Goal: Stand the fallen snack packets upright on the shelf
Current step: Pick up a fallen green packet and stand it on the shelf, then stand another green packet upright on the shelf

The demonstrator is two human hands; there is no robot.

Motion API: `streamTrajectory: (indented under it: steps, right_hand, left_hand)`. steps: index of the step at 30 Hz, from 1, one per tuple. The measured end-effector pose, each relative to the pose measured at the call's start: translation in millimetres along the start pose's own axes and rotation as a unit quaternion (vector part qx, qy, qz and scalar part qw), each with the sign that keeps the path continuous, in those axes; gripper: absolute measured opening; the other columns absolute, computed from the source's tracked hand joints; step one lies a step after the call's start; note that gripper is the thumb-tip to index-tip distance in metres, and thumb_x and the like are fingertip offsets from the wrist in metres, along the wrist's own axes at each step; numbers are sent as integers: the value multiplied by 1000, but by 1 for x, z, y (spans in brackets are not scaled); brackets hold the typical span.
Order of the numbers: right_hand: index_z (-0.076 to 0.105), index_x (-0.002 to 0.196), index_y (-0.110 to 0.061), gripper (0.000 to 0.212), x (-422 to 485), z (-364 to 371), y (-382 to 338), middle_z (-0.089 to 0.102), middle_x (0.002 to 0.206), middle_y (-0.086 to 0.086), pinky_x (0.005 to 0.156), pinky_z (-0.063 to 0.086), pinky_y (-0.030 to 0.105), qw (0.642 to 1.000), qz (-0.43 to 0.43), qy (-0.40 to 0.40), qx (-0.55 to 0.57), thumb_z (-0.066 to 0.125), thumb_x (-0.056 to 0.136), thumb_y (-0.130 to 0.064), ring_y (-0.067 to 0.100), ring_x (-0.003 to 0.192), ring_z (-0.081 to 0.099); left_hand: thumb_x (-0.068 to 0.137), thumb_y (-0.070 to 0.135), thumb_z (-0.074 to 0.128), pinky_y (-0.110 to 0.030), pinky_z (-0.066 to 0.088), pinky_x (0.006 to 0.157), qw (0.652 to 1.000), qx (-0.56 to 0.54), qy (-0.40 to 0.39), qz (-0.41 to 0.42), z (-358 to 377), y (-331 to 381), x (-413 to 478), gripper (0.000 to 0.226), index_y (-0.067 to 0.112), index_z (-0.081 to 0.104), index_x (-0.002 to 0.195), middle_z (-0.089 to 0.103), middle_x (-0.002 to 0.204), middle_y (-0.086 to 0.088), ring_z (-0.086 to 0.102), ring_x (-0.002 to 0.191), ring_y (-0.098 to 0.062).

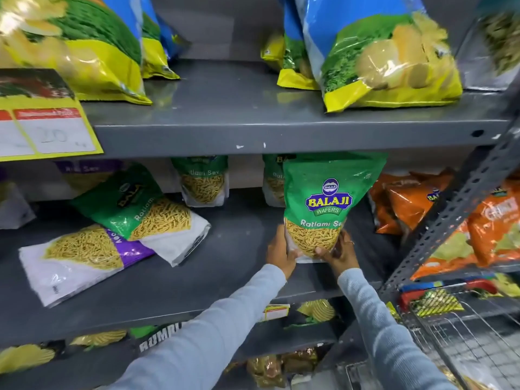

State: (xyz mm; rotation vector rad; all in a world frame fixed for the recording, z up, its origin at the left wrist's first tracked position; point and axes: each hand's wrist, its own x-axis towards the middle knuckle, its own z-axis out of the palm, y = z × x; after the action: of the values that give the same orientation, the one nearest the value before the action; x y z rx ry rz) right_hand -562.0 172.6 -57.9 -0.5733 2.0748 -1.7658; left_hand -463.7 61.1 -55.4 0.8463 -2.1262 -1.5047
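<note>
A green Ratlami Sev packet (326, 204) stands upright on the grey middle shelf (230, 266), right of centre. My left hand (278, 251) grips its lower left edge and my right hand (339, 253) grips its lower right corner. Further left, a second green sev packet (140, 204) lies fallen and tilted, resting partly on a purple-and-white sev packet (76, 260) that lies flat. Two more green packets (202, 180) (272, 181) stand upright at the back of the shelf.
Orange snack bags (408, 204) fill the shelf's right end behind a slotted metal upright (455, 204). Blue-and-yellow chip bags (388, 57) stand on the shelf above. A yellow price tag (47, 128) hangs at upper left. A wire shopping basket (461, 327) sits at lower right.
</note>
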Motion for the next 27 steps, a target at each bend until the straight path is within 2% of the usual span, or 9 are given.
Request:
streamTrajectory:
  steps: [2,5,8,10,14,18,20,24,27]
  right_hand:
    - [28,139,-9,106,-5,2,-1,49,136,16,100,43,43,1000,8,13,10,81,51,-35,30,122,49]
    - [25,139,-15,77,-27,14,5,35,147,19,95,46,35,982,56,106,144,65,76,6,27,128,42]
    - [37,130,-17,61,-79,45,17,43,140,23,90,45,19,976,36,159,141,60,80,8,20,117,46]
    - [47,118,-26,49,-110,68,22,58,125,20,86,46,9,993,-31,111,38,64,80,-1,16,106,56]
    - [56,110,-32,29,-130,125,-6,63,115,2,93,45,19,991,-97,-52,-74,60,82,-31,12,108,60]
    - [54,120,-15,41,-92,188,-57,57,124,5,99,36,23,978,-136,-114,-113,61,83,-32,15,115,52]
    - [48,127,-11,51,-59,219,-81,50,132,12,99,31,21,975,-102,-151,-130,62,83,-32,22,122,47]
    - [42,134,-10,62,-18,269,-115,46,140,14,107,34,33,960,25,-225,-162,59,83,-42,33,129,43]
    - [41,136,-13,65,-11,287,-122,39,147,13,108,29,30,948,57,-240,-203,58,83,-45,32,134,37]
  left_hand:
    - [77,14,64,-44,45,103,1000,17,-24,0,-4,-2,0,64,28,30,130,54,134,-8,52,122,-32]
    - [78,10,70,-39,28,115,999,-19,-28,-15,-17,-7,-17,98,24,3,148,33,151,-1,34,138,-23]
    - [80,16,68,-39,32,113,995,-58,82,22,-42,-26,-47,84,27,16,145,42,144,-1,39,134,-18]
    - [81,21,67,-35,46,99,981,-72,177,34,-65,-39,-69,61,35,35,130,55,119,2,54,111,-16]
    - [81,24,65,-22,46,70,930,-106,349,37,-131,-50,-93,29,40,45,94,51,86,-1,53,74,-9]
    - [86,13,61,-23,40,74,886,-181,426,-21,-193,-56,-87,24,28,42,83,50,73,2,51,59,5]
    - [85,19,64,-33,42,80,878,-239,404,-98,-219,-58,-75,21,18,43,89,53,78,3,54,72,-5]
    - [71,44,72,-31,48,57,858,-334,229,-316,-255,-63,-54,73,9,40,127,55,99,-10,53,76,-22]
    - [81,44,63,-28,49,67,889,-315,127,-307,-260,-66,-51,52,12,51,119,58,110,-12,56,86,-22]
